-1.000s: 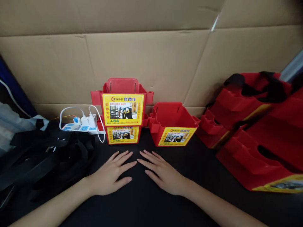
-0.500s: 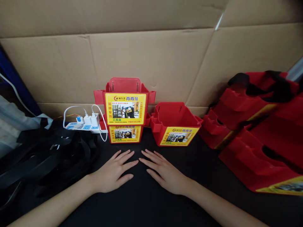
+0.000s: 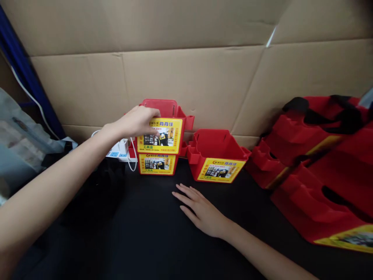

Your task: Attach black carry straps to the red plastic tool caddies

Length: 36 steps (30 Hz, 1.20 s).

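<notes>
My left hand (image 3: 139, 121) is at the front rim of the upper red plastic tool box (image 3: 170, 137). Its thumb lies across the yellow label while the fingers hook over the rim, their tips partly hidden. That box sits upright on a lower red tool box (image 3: 159, 164) with the same label. My right hand (image 3: 205, 214) rests palm down on the black tabletop (image 3: 151, 221), fingers spread, holding nothing. Just beyond it stands a third red tool box (image 3: 220, 169), turned slightly, its open top facing up.
Stacked red tool boxes (image 3: 317, 186) with black straps fill the right side. Behind my left forearm is a white power strip (image 3: 116, 152) with plugs and a cable. Dark items (image 3: 99, 186) lie at left. A cardboard wall (image 3: 189, 77) closes off the back.
My left hand has risen from the tabletop to the upper box and taken hold of its front rim. My right hand stays flat in place. The view has shifted slightly.
</notes>
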Motion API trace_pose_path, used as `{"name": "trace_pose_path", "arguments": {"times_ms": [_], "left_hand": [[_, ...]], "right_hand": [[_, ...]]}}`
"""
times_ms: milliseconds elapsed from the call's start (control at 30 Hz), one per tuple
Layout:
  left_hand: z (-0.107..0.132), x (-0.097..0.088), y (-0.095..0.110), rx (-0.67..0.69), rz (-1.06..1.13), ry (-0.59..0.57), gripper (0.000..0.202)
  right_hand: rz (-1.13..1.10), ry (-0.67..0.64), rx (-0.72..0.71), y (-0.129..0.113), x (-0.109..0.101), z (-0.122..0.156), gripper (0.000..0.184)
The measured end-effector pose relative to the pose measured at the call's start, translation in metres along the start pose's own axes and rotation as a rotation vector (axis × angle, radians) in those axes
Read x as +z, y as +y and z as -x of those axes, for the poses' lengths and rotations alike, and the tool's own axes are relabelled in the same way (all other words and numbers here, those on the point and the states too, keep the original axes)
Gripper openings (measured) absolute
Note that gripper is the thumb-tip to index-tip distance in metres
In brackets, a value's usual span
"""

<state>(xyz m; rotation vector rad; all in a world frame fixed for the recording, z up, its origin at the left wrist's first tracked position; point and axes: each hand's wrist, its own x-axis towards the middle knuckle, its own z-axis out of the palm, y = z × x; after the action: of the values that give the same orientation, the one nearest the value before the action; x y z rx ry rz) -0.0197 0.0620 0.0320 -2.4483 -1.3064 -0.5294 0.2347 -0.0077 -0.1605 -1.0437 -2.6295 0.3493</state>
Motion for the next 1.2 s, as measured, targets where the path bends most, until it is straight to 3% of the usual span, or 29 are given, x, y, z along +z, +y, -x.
{"name": "trace_pose_path", "arguments": {"times_ms": [67,200,267,333,400,533,633,733,800,867,900,933,1000,1100,1200], "left_hand": [[0.005,-0.006,0.007,-0.024,-0.009,0.031,0.028],[0.039,-0.032,0.044,-0.018,-0.077,0.215,0.024],[0.062,-0.042,0.067,0.08,-0.02,0.229,0.018],[0.083,-0.042,0.086,0.216,0.065,0.153,0.008],[0.101,-0.032,0.1,0.307,0.151,-0.002,0.009],[0.123,0.007,0.112,0.317,0.283,-0.287,0.008],[0.129,0.029,0.112,0.29,0.316,-0.287,0.015],[0.131,0.031,0.103,0.301,0.381,-0.147,0.016],[0.132,0.024,0.083,0.222,0.434,0.078,0.017],[0.135,0.02,0.05,0.035,0.405,0.298,0.018],[0.137,0.02,0.029,-0.062,0.333,0.314,0.02],[0.139,0.023,0.008,-0.117,0.245,0.217,0.021],[0.143,0.034,-0.033,-0.071,0.024,-0.07,0.023],[0.145,0.053,-0.073,-0.063,-0.058,-0.15,0.017],[0.137,0.053,-0.08,-0.078,-0.092,-0.108,0.02]], "right_hand": [[-0.084,0.209,0.024,-0.001,0.0,0.002,0.042],[-0.378,0.838,0.071,-0.002,-0.023,0.003,0.03],[-0.571,1.091,0.08,-0.005,-0.047,0.003,0.027],[-0.756,1.198,0.089,-0.008,-0.073,0.006,0.028],[-0.907,1.116,0.103,-0.011,-0.092,0.012,0.033],[-0.983,0.704,0.042,-0.01,-0.099,0.029,0.043],[-0.68,0.499,0.05,-0.007,-0.09,0.038,0.037],[-0.307,0.395,0.031,-0.007,-0.086,0.038,0.027],[-0.184,0.399,-0.012,-0.008,-0.088,0.037,0.024],[-0.103,0.42,-0.043,-0.011,-0.094,0.035,0.022],[-0.051,0.421,-0.045,-0.015,-0.098,0.034,0.02],[0.002,0.421,-0.039,-0.02,-0.102,0.033,0.019],[0.08,0.422,-0.024,-0.036,-0.112,0.028,0.018],[0.086,0.415,-0.106,-0.071,-0.126,0.006,0.018],[0.031,0.3,-0.258,-0.108,-0.13,-0.034,0.02]]}}
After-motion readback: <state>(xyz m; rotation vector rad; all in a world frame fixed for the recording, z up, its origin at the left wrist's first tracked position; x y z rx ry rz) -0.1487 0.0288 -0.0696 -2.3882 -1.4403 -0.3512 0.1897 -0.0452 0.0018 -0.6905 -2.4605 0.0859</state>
